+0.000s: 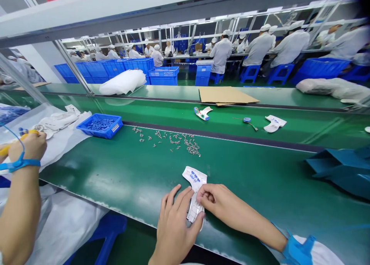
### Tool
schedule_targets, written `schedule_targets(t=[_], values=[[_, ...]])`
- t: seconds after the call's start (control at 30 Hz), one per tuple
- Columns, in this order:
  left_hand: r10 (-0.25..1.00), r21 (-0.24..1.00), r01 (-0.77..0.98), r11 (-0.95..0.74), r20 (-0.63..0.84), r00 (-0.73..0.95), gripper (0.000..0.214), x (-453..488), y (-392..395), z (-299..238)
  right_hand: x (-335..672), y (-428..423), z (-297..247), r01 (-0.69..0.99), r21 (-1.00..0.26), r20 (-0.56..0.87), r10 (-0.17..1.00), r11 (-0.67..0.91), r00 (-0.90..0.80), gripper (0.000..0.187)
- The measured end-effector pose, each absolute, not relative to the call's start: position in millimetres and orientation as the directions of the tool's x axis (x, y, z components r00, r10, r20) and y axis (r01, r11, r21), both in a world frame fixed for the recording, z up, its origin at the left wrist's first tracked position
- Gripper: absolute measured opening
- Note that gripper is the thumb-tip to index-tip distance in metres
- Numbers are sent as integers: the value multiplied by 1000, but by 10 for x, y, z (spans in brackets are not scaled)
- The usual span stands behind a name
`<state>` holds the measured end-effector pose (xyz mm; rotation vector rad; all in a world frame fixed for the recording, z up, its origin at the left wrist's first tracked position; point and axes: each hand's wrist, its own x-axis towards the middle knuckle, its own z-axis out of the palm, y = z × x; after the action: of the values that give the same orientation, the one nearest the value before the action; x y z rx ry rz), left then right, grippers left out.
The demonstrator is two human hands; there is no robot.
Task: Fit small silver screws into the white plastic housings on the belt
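Note:
In front of me a white plastic half-shell (195,175), curved like a handle casing, lies on the green bench. Small blue parts sit in its wide upper end. My left hand (177,222) steadies the lower part, fingers along the left edge and thumb at the lower right. At the shell's right edge my right hand (221,201) is closed in a pinch over the middle; whatever its fingertips hold is hidden. Beyond the shell lies a scatter of small metal pieces (191,145), likely screws, too small to tell.
A blue tray (108,132) of small blue parts stands left, near a co-worker's hand (29,145) holding a yellow tool. On the green belt (162,110) behind lie a wired shell (203,113) and a white shell (274,124). Teal sheeting (341,168) lies right. Cardboard (227,94) lies beyond.

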<state>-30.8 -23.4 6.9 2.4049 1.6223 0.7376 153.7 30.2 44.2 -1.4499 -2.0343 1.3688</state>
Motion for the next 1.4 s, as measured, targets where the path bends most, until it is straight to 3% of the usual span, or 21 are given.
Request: schedule_targets(t=[0.23,0.5,0.73,0.87,0.97,1.1,1.2,1.4], values=[[925,489,792,-365,286,250,37,-294,-255,37,1520,306,509,604,-794,-280,839,72,-468,26],[913,427,815,-391,293,284,39,-283,-238,53,1473,269,547,713,-691,-275,868,121,-414,21],[919,438,814,-381,272,284,38,-264,-238,67,1460,263,505,762,-632,-273,879,142,-390,8],[921,438,816,-378,271,281,38,-268,-235,56,1454,252,472,792,-595,-292,881,136,-371,11],[919,438,816,-379,281,276,40,-285,-233,37,1494,334,483,752,-639,-295,853,159,-431,9],[918,456,808,-373,306,252,40,-311,-233,12,1645,800,468,674,-698,-155,868,242,-472,14],[918,466,804,-371,316,240,40,-310,-236,-25,1739,1337,366,768,-549,68,933,330,-352,26],[907,497,799,-340,397,139,41,-276,-220,-208,1730,1996,122,821,-435,127,928,369,-350,22]])
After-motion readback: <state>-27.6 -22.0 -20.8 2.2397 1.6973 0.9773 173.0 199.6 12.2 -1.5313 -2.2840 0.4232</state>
